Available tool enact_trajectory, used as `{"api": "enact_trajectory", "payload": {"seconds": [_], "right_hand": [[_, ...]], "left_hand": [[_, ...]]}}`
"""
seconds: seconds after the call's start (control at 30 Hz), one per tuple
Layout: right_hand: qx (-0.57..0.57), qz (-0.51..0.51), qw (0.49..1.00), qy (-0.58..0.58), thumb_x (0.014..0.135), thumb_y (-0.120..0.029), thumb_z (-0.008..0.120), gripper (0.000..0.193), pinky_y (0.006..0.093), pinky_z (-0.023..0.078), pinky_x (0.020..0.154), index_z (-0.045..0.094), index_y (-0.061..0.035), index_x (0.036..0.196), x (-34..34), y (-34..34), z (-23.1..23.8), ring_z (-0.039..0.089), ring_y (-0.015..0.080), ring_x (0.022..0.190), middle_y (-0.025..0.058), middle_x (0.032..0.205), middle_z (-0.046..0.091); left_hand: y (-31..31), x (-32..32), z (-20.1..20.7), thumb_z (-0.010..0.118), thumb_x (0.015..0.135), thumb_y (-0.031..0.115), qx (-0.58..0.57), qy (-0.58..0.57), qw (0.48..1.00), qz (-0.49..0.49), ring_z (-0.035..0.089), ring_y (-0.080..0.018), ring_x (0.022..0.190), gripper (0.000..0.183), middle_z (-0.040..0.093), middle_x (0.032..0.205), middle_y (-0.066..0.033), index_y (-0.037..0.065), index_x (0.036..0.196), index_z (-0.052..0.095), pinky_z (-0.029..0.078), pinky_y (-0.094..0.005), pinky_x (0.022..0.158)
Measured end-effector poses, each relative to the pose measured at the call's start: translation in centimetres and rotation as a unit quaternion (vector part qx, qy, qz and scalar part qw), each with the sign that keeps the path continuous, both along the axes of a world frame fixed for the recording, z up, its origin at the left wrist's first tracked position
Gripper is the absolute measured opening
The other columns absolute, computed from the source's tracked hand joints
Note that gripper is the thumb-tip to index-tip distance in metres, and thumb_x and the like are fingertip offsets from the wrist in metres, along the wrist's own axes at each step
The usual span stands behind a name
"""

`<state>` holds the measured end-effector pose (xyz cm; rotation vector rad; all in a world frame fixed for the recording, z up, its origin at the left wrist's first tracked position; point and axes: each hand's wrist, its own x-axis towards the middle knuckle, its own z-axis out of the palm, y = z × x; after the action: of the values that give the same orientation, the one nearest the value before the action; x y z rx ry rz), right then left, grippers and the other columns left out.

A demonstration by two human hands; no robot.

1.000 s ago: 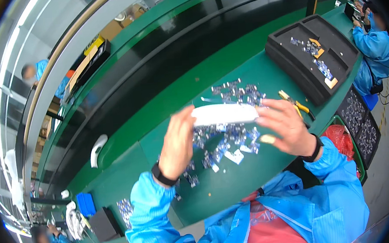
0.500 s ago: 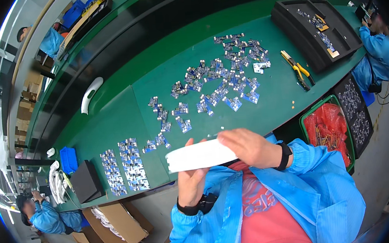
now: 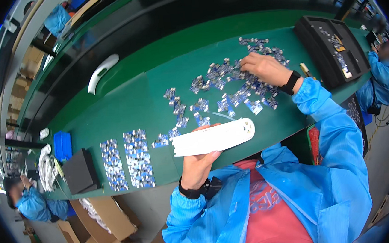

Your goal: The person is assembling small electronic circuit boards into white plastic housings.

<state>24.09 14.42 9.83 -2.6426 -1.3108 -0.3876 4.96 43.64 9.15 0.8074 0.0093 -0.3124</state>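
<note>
A long white plastic casing [image 3: 212,139] with a rounded right end lies across my left hand [image 3: 197,168], whose fingers and thumb grip it from below. At that rounded end the casing has a round opening, and a thin pale strip stands up behind it. My right hand [image 3: 266,69] is stretched out over the loose pile of small blue circuit boards [image 3: 220,73]. Its fingers are bent down and close together among the boards. Whatever sits between those fingertips is hidden.
Two neat blocks of circuit boards [image 3: 138,159] lie at the left. A curved white shell [image 3: 102,73] rests at the back. A black foam tray [image 3: 306,49] and yellow-handled pliers [image 3: 306,71] are at the right. Blue bin [image 3: 62,146] and cardboard boxes [image 3: 112,216] are at the left, near co-workers.
My right hand has left the white casing and moved up and right to the circuit boards. My left hand still holds the casing, now turned to show its rounded end.
</note>
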Motion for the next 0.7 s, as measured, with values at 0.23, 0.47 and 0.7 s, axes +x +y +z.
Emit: {"api": "enact_trajectory", "payload": {"seconds": [0.23,0.47,0.7], "right_hand": [[0.105,-0.045,0.993,-0.012,0.075,0.002,0.063,0.017,0.0369,0.051,0.073,0.063,-0.0023,0.092,-0.9,0.1,2.6,0.061,0.0283,0.088,0.0096,0.092,0.06],[0.258,0.024,0.959,0.114,0.069,0.003,0.066,0.028,0.0328,0.05,0.063,0.068,-0.0021,0.097,-11.5,5.0,5.2,0.061,0.0255,0.079,0.0103,0.089,0.061],[0.253,0.03,0.964,0.074,0.063,-0.002,0.066,0.035,0.0329,0.053,0.063,0.068,0.0008,0.097,-15.3,7.2,3.7,0.06,0.0261,0.08,0.0093,0.089,0.061]], "left_hand": [[-0.4,1.2,-0.9,0.067,0.073,-0.012,0.036,-0.065,0.997,0.003,0.047,-0.0292,0.127,0.068,0.044,0.138,-0.0203,0.007,0.133,0.041,0.039,-0.0418,0.107],[-2.7,1.2,-1.9,0.065,0.073,-0.015,0.045,-0.079,0.996,-0.011,0.047,-0.0275,0.127,0.068,0.043,0.14,-0.0207,0.007,0.132,0.041,0.041,-0.0395,0.107],[-4.5,0.9,-1.4,0.065,0.075,-0.013,0.046,-0.071,0.996,-0.041,0.047,-0.0234,0.126,0.068,0.041,0.142,-0.0189,0.005,0.134,0.038,0.042,-0.0382,0.105]]}}
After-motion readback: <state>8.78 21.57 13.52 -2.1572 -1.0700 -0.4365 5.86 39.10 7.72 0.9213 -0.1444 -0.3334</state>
